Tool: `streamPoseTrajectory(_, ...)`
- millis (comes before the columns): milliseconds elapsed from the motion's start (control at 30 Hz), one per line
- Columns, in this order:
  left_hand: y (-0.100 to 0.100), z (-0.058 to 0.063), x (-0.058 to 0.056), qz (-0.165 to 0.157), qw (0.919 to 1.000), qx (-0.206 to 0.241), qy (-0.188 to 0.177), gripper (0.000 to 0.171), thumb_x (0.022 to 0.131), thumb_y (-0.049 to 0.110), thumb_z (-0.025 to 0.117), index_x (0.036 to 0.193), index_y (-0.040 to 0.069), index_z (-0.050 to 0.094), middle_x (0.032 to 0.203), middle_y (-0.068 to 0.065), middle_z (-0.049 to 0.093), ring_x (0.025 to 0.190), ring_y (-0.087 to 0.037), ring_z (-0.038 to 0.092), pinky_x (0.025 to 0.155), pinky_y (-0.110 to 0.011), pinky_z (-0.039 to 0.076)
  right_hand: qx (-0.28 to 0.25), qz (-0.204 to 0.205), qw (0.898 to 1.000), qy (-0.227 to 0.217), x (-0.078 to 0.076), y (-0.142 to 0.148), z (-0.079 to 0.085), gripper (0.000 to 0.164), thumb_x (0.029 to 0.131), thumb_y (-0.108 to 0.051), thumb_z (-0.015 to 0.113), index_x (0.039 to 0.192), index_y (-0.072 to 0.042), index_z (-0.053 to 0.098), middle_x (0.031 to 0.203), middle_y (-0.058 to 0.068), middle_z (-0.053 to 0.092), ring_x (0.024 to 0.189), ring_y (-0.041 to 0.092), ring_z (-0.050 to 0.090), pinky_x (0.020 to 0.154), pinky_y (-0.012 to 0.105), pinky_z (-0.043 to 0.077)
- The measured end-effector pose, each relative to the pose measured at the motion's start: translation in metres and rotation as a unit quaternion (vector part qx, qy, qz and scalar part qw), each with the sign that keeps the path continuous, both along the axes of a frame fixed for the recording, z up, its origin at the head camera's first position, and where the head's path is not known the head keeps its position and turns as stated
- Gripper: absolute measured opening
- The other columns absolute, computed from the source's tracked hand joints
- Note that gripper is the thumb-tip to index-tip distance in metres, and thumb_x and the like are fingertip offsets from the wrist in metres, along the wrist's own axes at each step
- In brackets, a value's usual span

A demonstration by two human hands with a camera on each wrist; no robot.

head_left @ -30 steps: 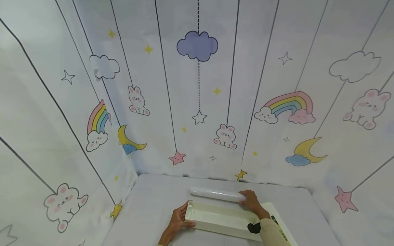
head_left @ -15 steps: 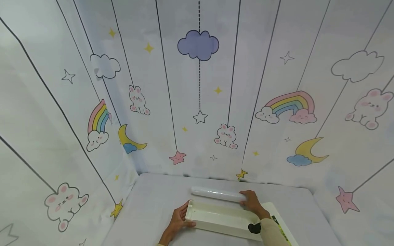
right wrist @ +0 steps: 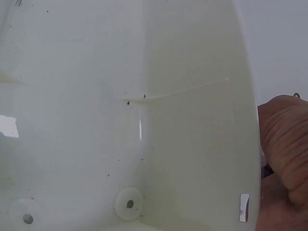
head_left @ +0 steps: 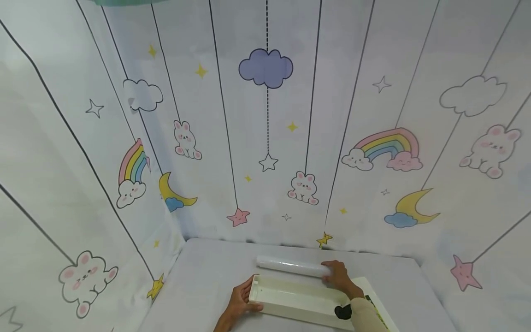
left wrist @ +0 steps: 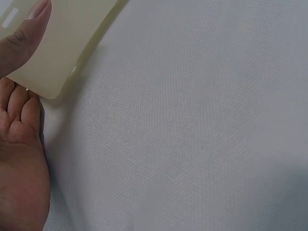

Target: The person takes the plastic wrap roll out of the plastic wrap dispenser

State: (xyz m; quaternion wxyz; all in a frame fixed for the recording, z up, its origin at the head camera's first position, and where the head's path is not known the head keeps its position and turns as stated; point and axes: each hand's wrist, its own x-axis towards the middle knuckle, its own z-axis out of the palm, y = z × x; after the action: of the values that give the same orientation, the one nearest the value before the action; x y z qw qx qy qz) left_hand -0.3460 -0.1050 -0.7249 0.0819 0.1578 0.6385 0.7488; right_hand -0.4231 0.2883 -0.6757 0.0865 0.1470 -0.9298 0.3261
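Note:
In the head view a long cream plastic box [head_left: 298, 299], open at the top, lies on the white-covered table. My left hand [head_left: 239, 299] grips its left end, thumb on the near side and fingers at the end. The left wrist view shows that thumb [left wrist: 26, 38] lying on the box's pale wall [left wrist: 67, 43]. Just behind the box lies a white, shiny roll of plastic film [head_left: 290, 266]. My right hand [head_left: 338, 277] reaches over the box and holds the roll's right end. The right wrist view looks into the box's inside [right wrist: 86, 144], with small dark specks; that hand's fingertips are hidden.
A flat cream piece [head_left: 367, 295] with a green-yellow label lies to the right, partly under my right sleeve [head_left: 367, 316]. A black device [head_left: 342, 312] sits at my right wrist. Behind the table [head_left: 207, 267] hangs a printed white wall cloth [head_left: 265, 115].
The head view has tilted up slightly, so everything sits a little lower and a green edge shows at the top left. Both hands keep their holds; box and roll stay in place.

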Motion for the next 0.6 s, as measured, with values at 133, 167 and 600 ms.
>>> streamPoseTrajectory(133,0.004,0.0,-0.001,-0.006,0.9999,0.006,-0.007,0.101,0.073,-0.002,0.087,0.155,-0.007,0.028,0.16,-0.027,0.032,0.145,-0.044,0.038,0.117,-0.031,0.043,-0.005,-0.017,0.998,-0.066,0.003,0.003,0.003,0.062,0.07,-0.007,0.089,0.126,0.004,0.066,0.122,0.029,0.064,0.112,0.047,0.053,0.096,0.066,0.042)
streamPoseTrajectory(167,0.005,-0.001,-0.001,-0.009,0.9999,0.007,-0.008,0.102,0.073,-0.002,0.087,0.155,-0.006,0.028,0.16,-0.026,0.031,0.145,-0.044,0.038,0.117,-0.031,0.043,0.002,-0.019,0.997,-0.069,0.004,0.004,0.003,0.064,0.07,-0.009,0.09,0.128,0.003,0.064,0.124,0.028,0.064,0.113,0.047,0.052,0.097,0.066,0.041)
streamPoseTrajectory(600,-0.012,0.013,-0.013,-0.006,0.9997,-0.017,0.017,0.105,0.076,-0.002,0.085,0.16,0.001,0.021,0.167,-0.022,0.018,0.151,-0.045,0.026,0.12,-0.034,0.039,-0.018,-0.043,0.999,-0.022,-0.019,-0.004,0.032,0.064,0.099,-0.042,0.06,0.138,0.008,0.055,0.14,0.032,0.056,0.132,0.056,0.045,0.109,0.076,0.031)
